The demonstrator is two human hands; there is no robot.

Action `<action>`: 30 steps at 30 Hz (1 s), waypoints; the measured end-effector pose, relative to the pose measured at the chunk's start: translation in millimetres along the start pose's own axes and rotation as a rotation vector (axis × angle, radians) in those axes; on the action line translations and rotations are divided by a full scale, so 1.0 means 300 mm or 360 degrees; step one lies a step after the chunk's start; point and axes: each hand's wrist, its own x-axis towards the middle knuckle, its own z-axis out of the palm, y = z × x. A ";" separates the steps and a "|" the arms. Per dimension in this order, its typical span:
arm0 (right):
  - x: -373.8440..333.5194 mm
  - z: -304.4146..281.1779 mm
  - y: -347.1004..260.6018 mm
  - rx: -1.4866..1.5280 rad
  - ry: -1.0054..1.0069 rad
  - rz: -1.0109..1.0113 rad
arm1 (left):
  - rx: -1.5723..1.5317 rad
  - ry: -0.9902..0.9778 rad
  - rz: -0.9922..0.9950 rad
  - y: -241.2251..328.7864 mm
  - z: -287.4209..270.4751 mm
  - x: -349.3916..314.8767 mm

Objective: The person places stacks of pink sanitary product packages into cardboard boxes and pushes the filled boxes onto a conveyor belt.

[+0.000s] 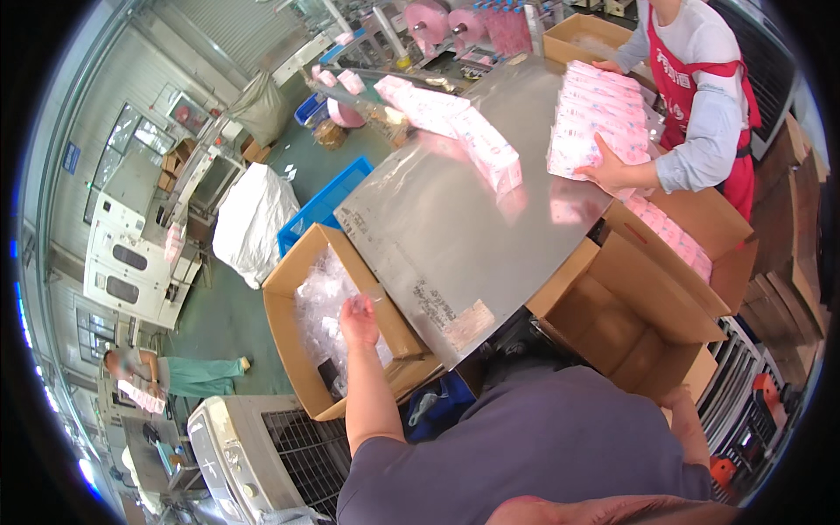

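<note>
My left hand (359, 325) is over an open cardboard box (278, 302) on the left, its fingers pinched around a small clear plastic piece (371, 298). Loose clear plastic pieces (322, 289) of the same look fill that box; their exact kind is too small to tell. To the right, my right hand (677, 401) hangs low beside a flap of another cardboard box (617, 337), whose inside shows bare. Its fingers are mostly hidden. Between the two boxes lies a metal table (420, 236) with a row of pink-and-white packs (477, 140) at its far part.
Across the table at the right, a co-worker in a red apron (678, 87) grips a stack of pink packs (595, 122) above a partly filled box (669, 232). A roller conveyor (731, 402) stands at lower right. A blue crate (328, 201) borders the table's left.
</note>
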 end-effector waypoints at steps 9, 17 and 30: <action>-0.084 -0.056 -0.029 -0.0133 0.0100 0.0033 | 0.0792 -0.1477 -0.0812 -0.849 0.697 -0.637; -0.059 0.039 -0.018 0.0227 0.0104 0.0208 | 0.1693 -0.2534 -0.1577 -1.153 0.780 -1.004; -0.133 0.021 -0.022 0.0009 0.0180 0.0150 | 0.2178 -0.2083 0.0861 -0.830 0.802 -0.443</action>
